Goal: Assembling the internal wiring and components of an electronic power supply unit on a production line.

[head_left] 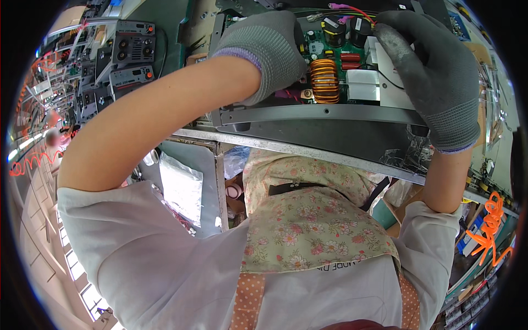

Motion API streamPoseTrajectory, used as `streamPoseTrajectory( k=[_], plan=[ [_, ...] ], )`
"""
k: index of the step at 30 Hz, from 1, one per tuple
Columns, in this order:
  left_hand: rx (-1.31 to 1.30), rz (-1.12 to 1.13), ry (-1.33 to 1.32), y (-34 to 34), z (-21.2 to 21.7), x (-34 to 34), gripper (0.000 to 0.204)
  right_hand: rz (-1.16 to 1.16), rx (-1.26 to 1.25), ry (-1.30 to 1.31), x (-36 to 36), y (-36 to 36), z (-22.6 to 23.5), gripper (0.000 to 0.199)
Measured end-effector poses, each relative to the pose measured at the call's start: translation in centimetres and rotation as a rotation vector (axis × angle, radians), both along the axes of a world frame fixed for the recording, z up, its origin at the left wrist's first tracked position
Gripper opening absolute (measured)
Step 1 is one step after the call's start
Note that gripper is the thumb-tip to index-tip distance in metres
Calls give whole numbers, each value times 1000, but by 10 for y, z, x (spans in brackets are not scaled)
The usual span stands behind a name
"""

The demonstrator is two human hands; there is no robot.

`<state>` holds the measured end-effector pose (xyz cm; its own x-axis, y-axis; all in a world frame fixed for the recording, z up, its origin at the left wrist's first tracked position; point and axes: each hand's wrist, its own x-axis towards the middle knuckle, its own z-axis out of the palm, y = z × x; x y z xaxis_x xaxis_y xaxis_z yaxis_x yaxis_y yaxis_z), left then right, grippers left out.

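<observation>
Steadying the open grey chassis (308, 118) at the worktop's (286, 147) near edge, both gloved hands lay curled on its green circuit board (341, 60): left hand (269, 52) beside the copper coil (324, 81), right hand (434, 77) gripping the board's right side.

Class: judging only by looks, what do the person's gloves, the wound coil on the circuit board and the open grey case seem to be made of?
Gloves: the left hand and right hand seem to wear grey knit fabric, given the ribbed cuffs; the right looks coated and matte.
Coil: probably copper wire, orange and shiny.
Case: likely painted sheet metal, thin, with a folded grey edge.
</observation>
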<state>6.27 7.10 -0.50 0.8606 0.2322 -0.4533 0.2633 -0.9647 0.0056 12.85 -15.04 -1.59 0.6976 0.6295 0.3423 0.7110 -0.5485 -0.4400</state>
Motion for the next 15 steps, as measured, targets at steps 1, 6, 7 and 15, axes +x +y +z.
streamPoseTrajectory(
  k=[1, 6, 7, 15],
  plan=[
    [-12, -32, 40, 2, -1, 0, 33, 8, -1, 4, 0, 0, 0, 24],
    [-69, -20, 29, 2, 6, -5, 36, 16, -33, 92, 1, 1, 1, 25],
    [-105, -19, -14, 2, 7, -7, 38, 19, -34, 92, 1, 1, 1, 25],
    [-53, -34, -195, -12, 39, -9, 46, 119, -63, -51, -3, 8, -2, 28]
  ],
)
